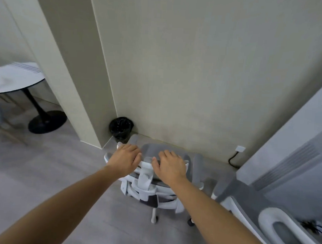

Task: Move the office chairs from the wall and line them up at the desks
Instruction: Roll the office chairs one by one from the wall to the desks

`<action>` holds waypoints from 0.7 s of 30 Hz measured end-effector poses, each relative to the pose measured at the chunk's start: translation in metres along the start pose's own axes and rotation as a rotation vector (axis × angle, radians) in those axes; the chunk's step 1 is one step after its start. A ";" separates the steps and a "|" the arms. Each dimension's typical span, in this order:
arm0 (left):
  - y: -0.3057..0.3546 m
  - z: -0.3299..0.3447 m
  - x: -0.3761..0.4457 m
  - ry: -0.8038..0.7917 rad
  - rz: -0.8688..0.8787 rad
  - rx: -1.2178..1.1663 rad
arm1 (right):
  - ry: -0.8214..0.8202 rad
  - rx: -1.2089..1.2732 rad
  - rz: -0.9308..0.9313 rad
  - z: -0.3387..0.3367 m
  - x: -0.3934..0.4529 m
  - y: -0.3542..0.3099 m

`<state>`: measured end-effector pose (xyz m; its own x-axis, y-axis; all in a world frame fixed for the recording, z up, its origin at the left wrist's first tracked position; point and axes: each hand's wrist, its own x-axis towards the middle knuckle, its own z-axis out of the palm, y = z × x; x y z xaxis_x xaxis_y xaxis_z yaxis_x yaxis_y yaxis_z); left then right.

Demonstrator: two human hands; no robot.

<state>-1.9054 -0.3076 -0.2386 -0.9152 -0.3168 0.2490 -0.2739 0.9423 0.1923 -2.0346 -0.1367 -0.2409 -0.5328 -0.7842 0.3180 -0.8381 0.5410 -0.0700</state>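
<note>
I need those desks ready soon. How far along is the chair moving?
Nothing looks done: no chair stands at a desk here. In hand: both hands, left hand and right hand, grip the headrest of a chair facing the wall. Left: another chair waits alongside.

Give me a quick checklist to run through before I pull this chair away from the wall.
1. Left hand on the top of the chair: ok, fingers curled over the headrest's left end.
2. Right hand on it too: ok, laid over the headrest's right part.
3. Black bin clear of the chair: cannot tell, it stands in the corner just beyond the armrest.
4. Second chair to the right: not ok, it sits close beside this one and may catch.
5. Wall cable: ok, it runs along the wall, apart from the casters.
6. Floor behind you: cannot tell, out of view.
</note>
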 end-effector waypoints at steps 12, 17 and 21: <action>0.051 -0.052 -0.255 0.081 -0.371 0.079 | -0.012 0.193 -0.372 -0.034 -0.148 -0.113; 0.076 -0.067 -0.361 0.080 -0.508 0.188 | -0.079 0.251 -0.614 -0.053 -0.219 -0.153; 0.114 -0.072 -0.444 0.137 -0.588 0.239 | -0.063 0.330 -0.875 -0.068 -0.280 -0.164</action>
<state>-1.5089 -0.0675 -0.2590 -0.5512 -0.7830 0.2885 -0.7904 0.6007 0.1203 -1.7404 0.0148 -0.2544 0.3059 -0.8919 0.3332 -0.9295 -0.3555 -0.0982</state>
